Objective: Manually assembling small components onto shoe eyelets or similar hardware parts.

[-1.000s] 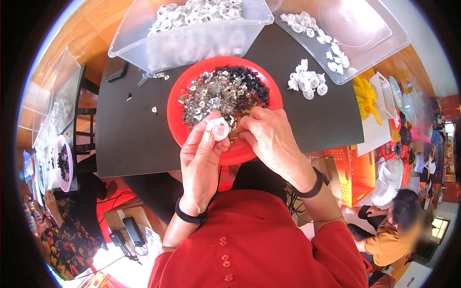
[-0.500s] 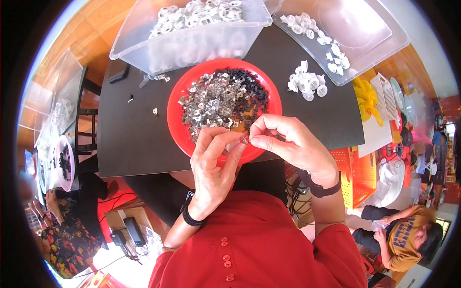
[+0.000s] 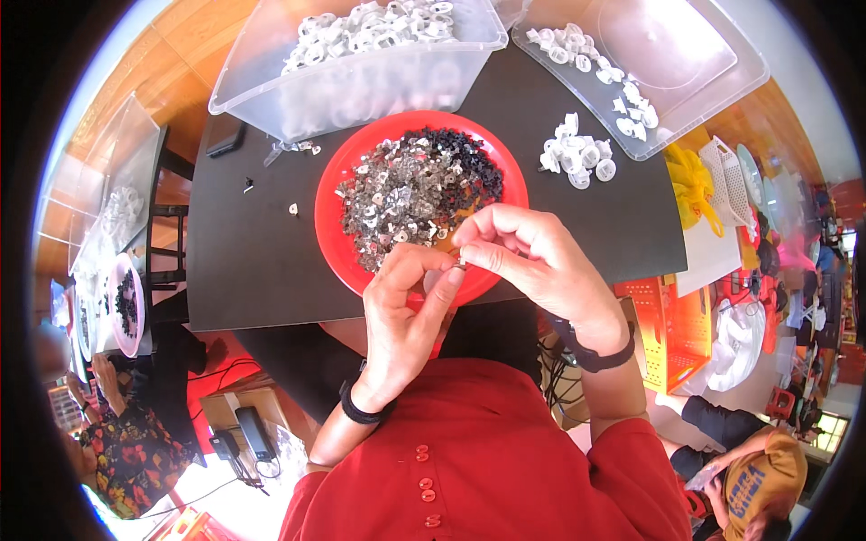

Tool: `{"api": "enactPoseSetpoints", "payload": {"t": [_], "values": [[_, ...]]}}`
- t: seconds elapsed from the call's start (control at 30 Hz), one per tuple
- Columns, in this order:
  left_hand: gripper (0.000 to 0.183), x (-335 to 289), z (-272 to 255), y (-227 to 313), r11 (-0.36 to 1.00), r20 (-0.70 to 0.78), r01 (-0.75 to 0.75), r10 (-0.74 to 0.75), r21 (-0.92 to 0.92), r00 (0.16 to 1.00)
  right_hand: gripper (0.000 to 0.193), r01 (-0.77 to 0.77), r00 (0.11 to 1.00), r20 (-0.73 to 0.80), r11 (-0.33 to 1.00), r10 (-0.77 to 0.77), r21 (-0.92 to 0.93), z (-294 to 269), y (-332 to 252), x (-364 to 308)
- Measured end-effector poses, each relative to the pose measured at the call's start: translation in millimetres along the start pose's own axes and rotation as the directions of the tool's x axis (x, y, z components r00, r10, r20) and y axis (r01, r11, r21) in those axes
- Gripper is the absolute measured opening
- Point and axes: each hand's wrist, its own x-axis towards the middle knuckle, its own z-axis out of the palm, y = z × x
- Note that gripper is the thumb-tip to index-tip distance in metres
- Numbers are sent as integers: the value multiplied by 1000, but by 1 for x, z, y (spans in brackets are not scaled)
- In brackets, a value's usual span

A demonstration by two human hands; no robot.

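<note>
Over the near edge of a red basin (image 3: pixel 330 243), my two hands meet at the fingertips. Both my left hand (image 3: pixel 401 307) and my right hand (image 3: pixel 550 266) are closed in a pinch on a small metal-looking part (image 3: pixel 461 264), too small and too covered by fingers to name exactly. Inside the basin lies a heap of small silvery metal pieces (image 3: pixel 397 194), with small black pieces (image 3: pixel 474 162) along its right side. White round plastic parts (image 3: pixel 577 153) form a small pile on the table to the right of the basin.
Behind the basin a clear plastic bin (image 3: pixel 361 90) holds many white parts. A clear lid (image 3: pixel 622 135) carries more. A phone-like black object (image 3: pixel 225 137) lies on the dark table (image 3: pixel 253 261). An orange crate (image 3: pixel 667 329) stands at right. Other people sit at both sides.
My fingertips have stayed together over the basin's near edge; my right fingers have shifted slightly left and up. The person at right has leaned lower.
</note>
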Motion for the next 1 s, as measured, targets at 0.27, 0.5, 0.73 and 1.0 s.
{"api": "enactPoseSetpoints", "payload": {"t": [0.27, 0.5, 0.73, 1.0], "values": [[5, -3, 2, -3, 805, 73, 263, -266, -532, 961, 11, 265, 941, -138, 927, -309, -268, 12, 15, -10], [9, -3, 4, -5, 764, 113, 266, -248, -588, 962, 9, 349, 909, -142, 901, -392, -257, 18, 22, -7], [40, 1, 5, 6, 771, 151, 265, -218, -579, 964, 8, 309, 890, -211, 875, -405, -373, 14, 25, -10], [45, -1, 5, 0, 777, 131, 258, -224, -574, 966, 12, 330, 851, -77, 643, -519, -691, 16, 26, -15]]}}
